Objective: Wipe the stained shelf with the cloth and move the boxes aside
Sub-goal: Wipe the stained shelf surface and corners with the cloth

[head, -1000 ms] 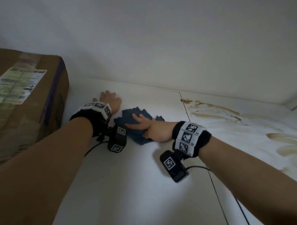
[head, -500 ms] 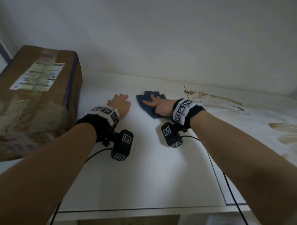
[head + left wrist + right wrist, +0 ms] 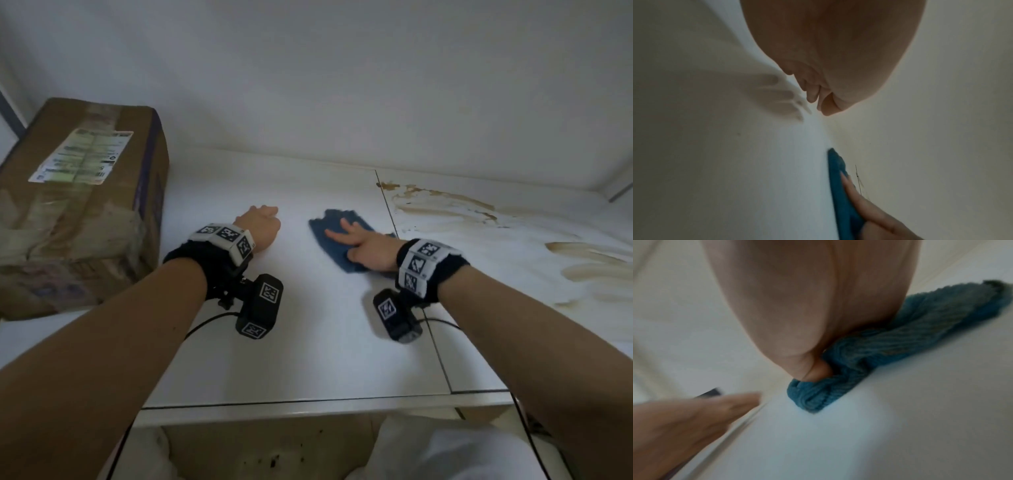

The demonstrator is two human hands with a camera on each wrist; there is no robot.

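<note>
A blue cloth (image 3: 334, 236) lies on the white shelf (image 3: 308, 342), just left of the panel seam. My right hand (image 3: 342, 231) presses on it with straight fingers; in the right wrist view the thumb (image 3: 816, 369) digs into a fold of the cloth (image 3: 900, 340). My left hand (image 3: 262, 221) is beside it on the left, fingers loosely curled, holding nothing. A taped cardboard box (image 3: 78, 205) with a label stands at the far left. Brown stains (image 3: 445, 202) streak the right panel, with more brown stains (image 3: 589, 260) further right.
The back wall rises close behind the shelf. The shelf's front edge (image 3: 308, 407) runs below my forearms, with something white (image 3: 445, 455) underneath. Bare shelf lies between the box and my left hand. Wrist camera cables trail across the surface.
My right hand slid the cloth away from me toward the back wall, then slightly back and right. My left hand's fingers went from flat and spread to curled.
</note>
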